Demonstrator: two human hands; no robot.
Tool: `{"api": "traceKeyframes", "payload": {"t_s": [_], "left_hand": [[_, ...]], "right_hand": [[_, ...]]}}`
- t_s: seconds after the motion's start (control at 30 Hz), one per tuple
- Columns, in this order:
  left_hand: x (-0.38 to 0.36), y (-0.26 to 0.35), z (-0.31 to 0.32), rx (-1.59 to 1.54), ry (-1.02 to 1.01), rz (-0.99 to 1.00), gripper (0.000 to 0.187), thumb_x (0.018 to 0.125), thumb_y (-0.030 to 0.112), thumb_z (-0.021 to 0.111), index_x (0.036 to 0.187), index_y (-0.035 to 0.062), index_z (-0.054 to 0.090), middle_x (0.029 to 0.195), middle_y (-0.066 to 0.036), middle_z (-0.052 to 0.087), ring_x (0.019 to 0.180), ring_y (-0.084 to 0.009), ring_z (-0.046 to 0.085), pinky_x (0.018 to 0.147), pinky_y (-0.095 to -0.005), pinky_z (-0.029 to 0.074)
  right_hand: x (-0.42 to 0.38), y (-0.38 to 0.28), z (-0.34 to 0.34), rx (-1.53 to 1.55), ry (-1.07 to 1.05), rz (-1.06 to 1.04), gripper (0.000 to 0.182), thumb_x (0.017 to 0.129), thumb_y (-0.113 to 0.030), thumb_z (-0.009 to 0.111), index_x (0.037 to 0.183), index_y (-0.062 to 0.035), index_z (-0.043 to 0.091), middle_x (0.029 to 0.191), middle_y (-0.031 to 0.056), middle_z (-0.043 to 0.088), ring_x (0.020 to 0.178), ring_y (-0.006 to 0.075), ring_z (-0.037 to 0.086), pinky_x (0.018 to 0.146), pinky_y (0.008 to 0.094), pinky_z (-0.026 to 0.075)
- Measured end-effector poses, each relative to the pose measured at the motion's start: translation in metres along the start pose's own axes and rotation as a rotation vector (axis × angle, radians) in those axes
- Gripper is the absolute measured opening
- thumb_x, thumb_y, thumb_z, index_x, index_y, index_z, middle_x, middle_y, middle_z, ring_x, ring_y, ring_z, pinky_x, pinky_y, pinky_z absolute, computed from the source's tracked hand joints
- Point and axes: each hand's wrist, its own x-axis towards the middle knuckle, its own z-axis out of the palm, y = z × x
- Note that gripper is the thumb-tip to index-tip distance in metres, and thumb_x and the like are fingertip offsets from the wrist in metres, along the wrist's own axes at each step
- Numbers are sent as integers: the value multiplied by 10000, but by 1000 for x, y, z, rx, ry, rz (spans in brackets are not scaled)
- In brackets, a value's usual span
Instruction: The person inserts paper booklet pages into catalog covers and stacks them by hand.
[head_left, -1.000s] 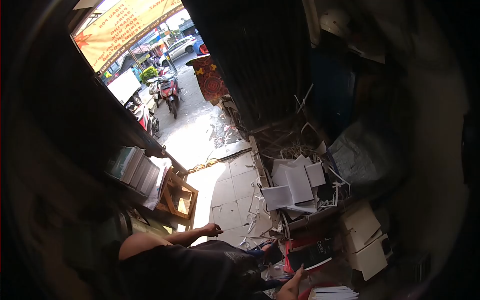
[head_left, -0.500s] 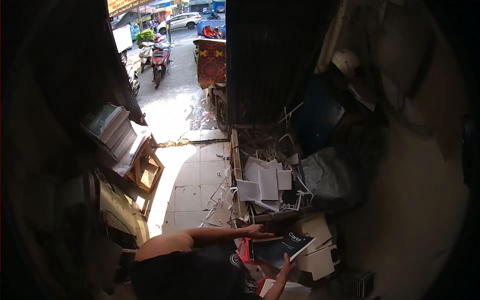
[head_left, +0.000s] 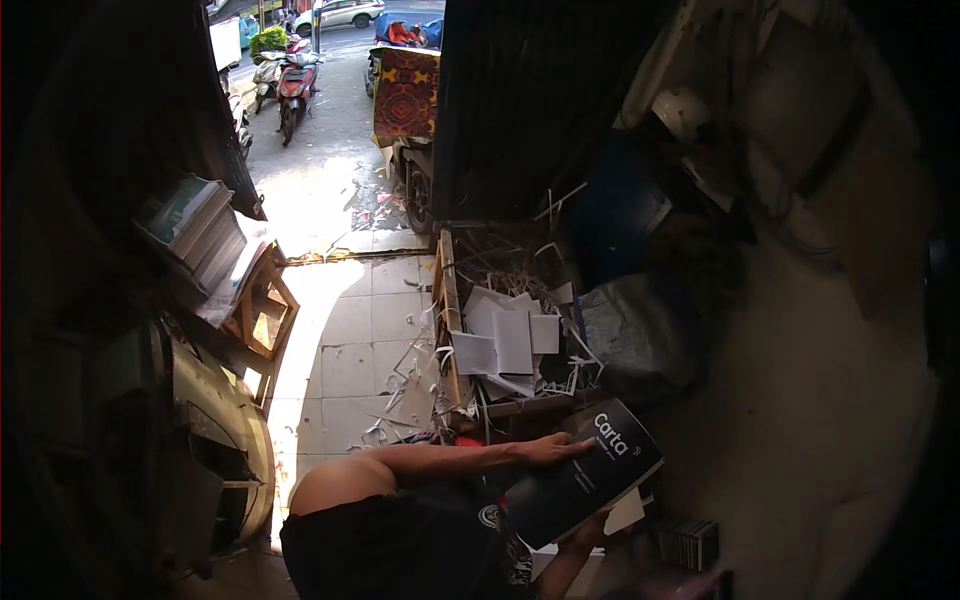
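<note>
A black book [head_left: 565, 492] with "Carta" in white on its cover is tilted in front of my body, between both hands. My left hand [head_left: 552, 450] reaches across from the left and lies on the book's upper left edge, fingers over the cover. From below, my right hand [head_left: 592, 526] grips the lower edge, its fingers partly hidden under the book. A pale piece of paper or card [head_left: 626, 512] shows just beyond the right hand. My black shirt [head_left: 400, 545] fills the lower middle of the view.
A wood-edged bin [head_left: 449, 310] holds white paper pieces [head_left: 512, 340] and shredded strips. Beside it is a grey plastic sack [head_left: 640, 330]. Left, a paper stack [head_left: 195, 235] rests on a wooden stand [head_left: 283, 310]. A small dark-edged stack [head_left: 687, 545] sits lower right. Motorbikes [head_left: 297, 88] stand outside.
My left hand, apart from the book before, now rests on it. The book has come up closer and turned, showing more of its cover. The whole view has shifted slightly.
</note>
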Motion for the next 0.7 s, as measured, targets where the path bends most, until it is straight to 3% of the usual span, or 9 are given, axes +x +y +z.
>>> {"api": "traceKeyframes", "payload": {"t_s": [0.1,0.17,0.27,0.37,0.47,0.6,0.63,0.7], "left_hand": [[0,16,5,-57,-173,23,639,950,555,435,1009,-45,645,874,-50,669,713,-97,636,615,-243,523],[-6,31,5,-37,-113,-2,642,944,561,443,1007,-44,647,879,-55,668,723,-100,638,624,-247,525],[-18,44,4,-42,-42,2,649,936,572,451,1007,-42,648,890,-60,667,738,-103,640,635,-253,526],[-23,38,-4,-71,16,6,656,917,576,490,1060,-50,627,936,-86,663,783,-132,653,689,-274,538],[-24,37,-11,-97,27,-29,647,907,572,517,1072,-44,628,940,-94,664,805,-149,659,717,-284,542],[-38,59,-15,119,121,-20,611,890,549,569,1035,-40,645,891,-91,678,798,-151,659,717,-294,536],[-36,52,-20,216,196,113,599,881,539,588,1025,-39,648,884,-97,682,802,-151,660,714,-297,533],[-26,32,-32,410,345,378,575,864,519,626,1003,-39,654,872,-111,691,812,-150,662,709,-304,527]], "right_hand": [[1,-1,3,108,-138,103,927,799,-691,547,1431,-67,281,1401,165,394,1253,329,436,1018,469,420],[11,4,-5,182,-73,190,923,804,-697,533,1431,-68,281,1397,167,395,1249,332,440,1011,474,428],[2,-14,34,60,-14,11,785,848,-574,590,1384,-60,332,1351,164,446,1152,338,533,924,480,513],[-4,-24,64,22,57,11,751,855,-516,611,1378,-58,326,1345,158,435,1172,333,495,949,491,471],[-1,-26,66,-156,76,97,942,796,-635,603,1453,-66,237,1463,166,300,1318,336,342,1084,490,323],[35,22,-19,-380,57,47,817,832,-482,652,1425,-54,287,1432,163,339,1280,323,389,1062,471,352],[44,24,-25,-438,51,33,787,842,-444,664,1418,-52,300,1424,163,349,1270,320,400,1057,467,359],[64,22,-27,-619,-183,-273,459,890,-234,634,1265,-14,489,1228,159,562,1082,260,575,941,338,475]]}}
